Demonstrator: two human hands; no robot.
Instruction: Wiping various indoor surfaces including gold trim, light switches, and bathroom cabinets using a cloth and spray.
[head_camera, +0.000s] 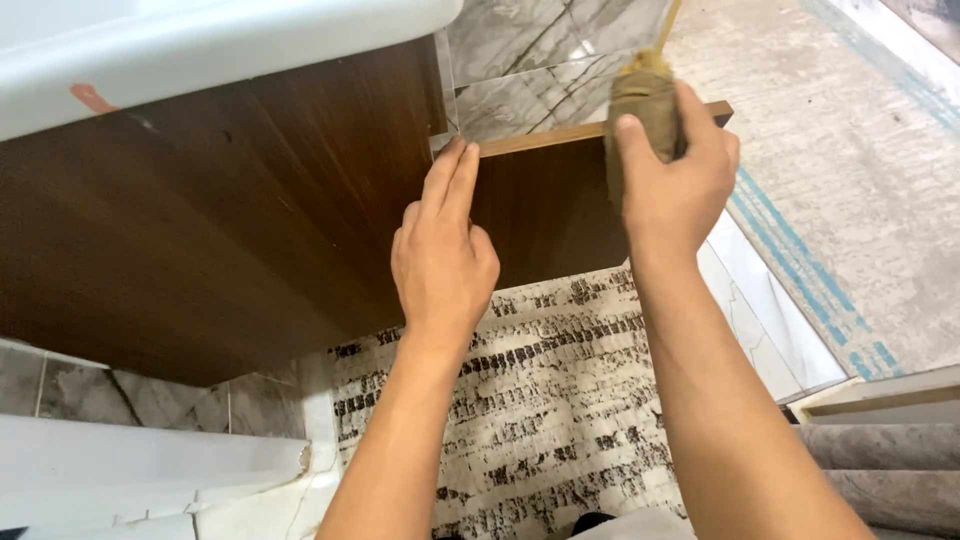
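With my left hand (443, 250) spread flat steadying the open dark wood cabinet door (545, 205), my right hand (675, 175) gripped a dirty brown cloth (640, 100) at its top edge, mid-wipe by my judgement, the door's face seemingly next.

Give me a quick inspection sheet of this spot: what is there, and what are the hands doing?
Surface: dark brown wooden cabinet side under a white countertop.
Job's things: dark wooden panel with a pale top edge, standing beside the cabinet; brownish cloth-like bundle.
Clutter: nothing seen.
Hands: left hand lies flat on the panel, fingers at its top corner; right hand grips the bundle at the panel's top edge.
Cables: nothing seen.
Surroundings: grey marbled tiles, black-and-cream patterned rug, pale mat with blue stripes.
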